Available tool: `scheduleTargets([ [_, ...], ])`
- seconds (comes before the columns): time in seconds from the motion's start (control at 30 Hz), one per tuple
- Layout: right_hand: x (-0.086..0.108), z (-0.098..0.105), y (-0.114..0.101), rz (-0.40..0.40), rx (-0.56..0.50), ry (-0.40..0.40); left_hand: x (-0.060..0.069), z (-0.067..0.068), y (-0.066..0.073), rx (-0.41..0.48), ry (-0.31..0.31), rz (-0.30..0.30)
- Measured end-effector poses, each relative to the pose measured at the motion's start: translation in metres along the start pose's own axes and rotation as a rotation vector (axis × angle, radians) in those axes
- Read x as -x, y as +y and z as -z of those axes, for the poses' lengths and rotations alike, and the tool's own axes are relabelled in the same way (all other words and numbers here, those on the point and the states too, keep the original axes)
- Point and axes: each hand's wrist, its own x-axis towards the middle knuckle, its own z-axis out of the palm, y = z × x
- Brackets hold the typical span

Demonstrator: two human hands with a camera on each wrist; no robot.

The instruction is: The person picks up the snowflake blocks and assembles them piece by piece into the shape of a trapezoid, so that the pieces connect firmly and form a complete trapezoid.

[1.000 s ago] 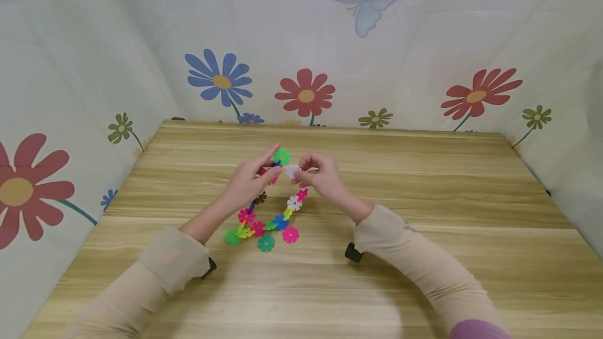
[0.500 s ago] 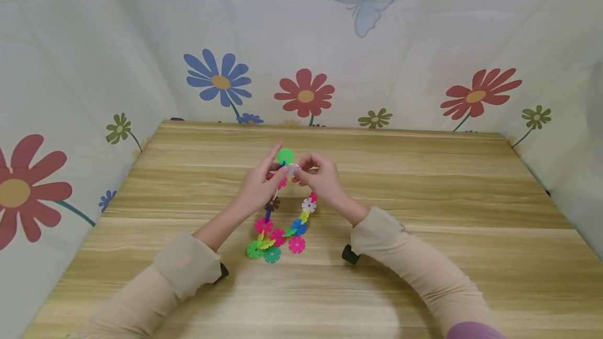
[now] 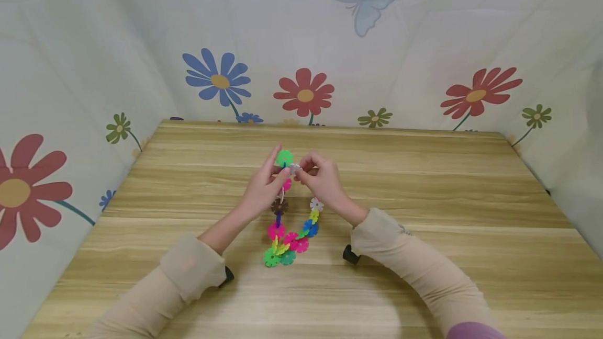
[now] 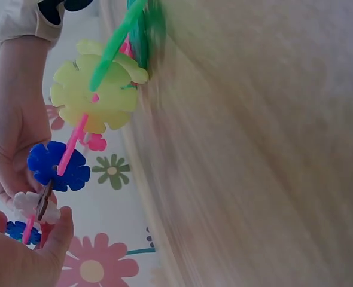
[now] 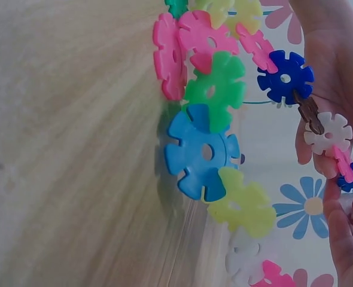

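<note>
A chain of coloured notched plastic discs, snowflake building pieces, hangs in a loop between both hands over the table. My left hand point(image 3: 264, 184) pinches the chain near its upper left end, just below a bright green disc point(image 3: 285, 158). My right hand point(image 3: 325, 179) pinches a white disc point(image 3: 294, 170) between thumb and fingers, close against the left fingertips. Below the left hand run a brown disc point(image 3: 280, 206) and a pink disc point(image 3: 276, 230). A blue disc point(image 5: 200, 152) and a yellow disc point(image 5: 242, 203) show in the right wrist view. Fingers hide where the white disc meets the left end.
The lowest discs, among them a green one point(image 3: 271, 257) and a teal one point(image 3: 288, 257), hang at or just above the wooden table point(image 3: 424, 198). A flower-printed curtain point(image 3: 400, 56) stands behind the table and at its sides.
My left hand has moved right, up to the right hand, and the chain's lower part has swung right and nearer. The white disc has turned slightly; the right hand has barely moved.
</note>
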Motion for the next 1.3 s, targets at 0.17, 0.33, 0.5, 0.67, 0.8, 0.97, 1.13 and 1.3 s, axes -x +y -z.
scheduleTargets([
  [0.17, -0.003, -0.003, 0.015, 0.062, 0.042, 0.016, 0.001, -0.002, 0.001, 0.029, 0.013, 0.032],
  [0.33, -0.002, -0.004, 0.017, 0.134, 0.122, 0.028, 0.001, -0.003, 0.0, 0.03, 0.019, 0.048],
  [0.5, 0.0, -0.006, 0.017, 0.185, 0.203, 0.044, 0.002, -0.004, -0.002, 0.01, 0.018, 0.063],
  [0.67, 0.002, -0.007, 0.017, 0.233, 0.277, 0.065, 0.003, -0.004, -0.004, -0.005, 0.018, 0.055],
  [0.8, 0.002, -0.009, 0.018, 0.284, 0.325, 0.092, 0.003, -0.005, -0.003, -0.007, 0.018, 0.063],
  [0.97, 0.002, -0.01, 0.017, 0.352, 0.38, 0.127, 0.001, -0.005, -0.002, -0.004, 0.018, 0.084],
  [1.13, 0.002, -0.011, 0.016, 0.407, 0.415, 0.151, 0.001, -0.005, 0.001, -0.003, 0.024, 0.104],
  [1.3, 0.002, -0.012, 0.015, 0.439, 0.479, 0.161, 0.0, -0.006, 0.004, 0.001, 0.037, 0.116],
])
